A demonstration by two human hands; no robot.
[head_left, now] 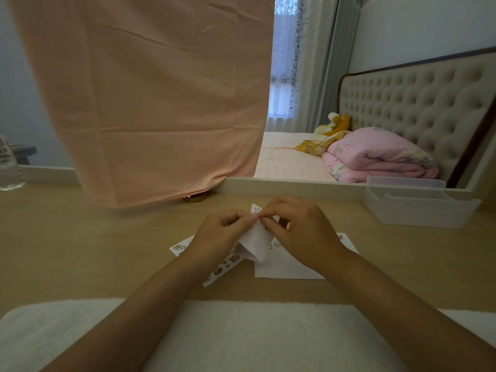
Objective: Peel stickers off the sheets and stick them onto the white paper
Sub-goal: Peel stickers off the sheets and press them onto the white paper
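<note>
My left hand and my right hand meet above the wooden desk, both pinching a curled sticker sheet whose white back faces me. The fingertips touch at its top edge; whether a sticker is lifted there is hidden. Under my right hand lies the white paper, with a few small stickers near its top edge. A second sticker sheet with small bear pictures lies flat under my left wrist.
A white plastic organiser tray stands at the right rear. A pink cloth hangs over the mirror behind the desk. A clear bottle is at far left, a white towel along the near edge.
</note>
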